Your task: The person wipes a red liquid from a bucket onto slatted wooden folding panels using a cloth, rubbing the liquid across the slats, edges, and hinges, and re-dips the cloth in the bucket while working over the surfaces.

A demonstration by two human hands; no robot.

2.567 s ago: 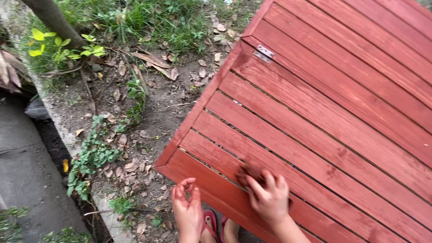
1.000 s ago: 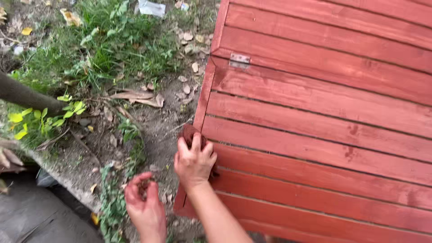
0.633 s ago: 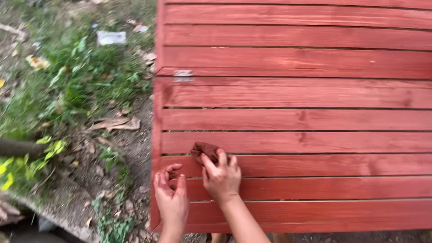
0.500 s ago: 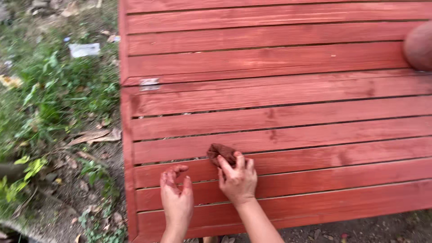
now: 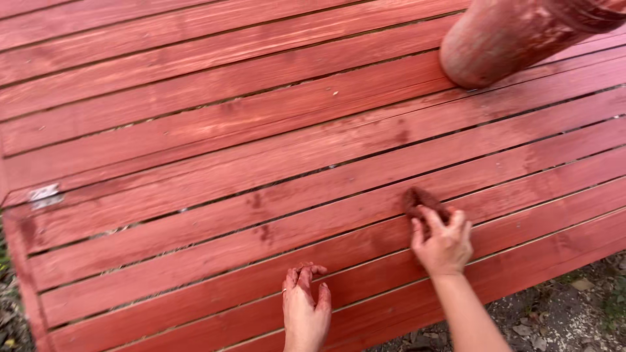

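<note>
Now R hand (image 5: 443, 244) w/ rag (image 5: 422, 201) on red slats (image 5: 195, 130)

No packages, labels, signs or screens appear in this view.
</note>
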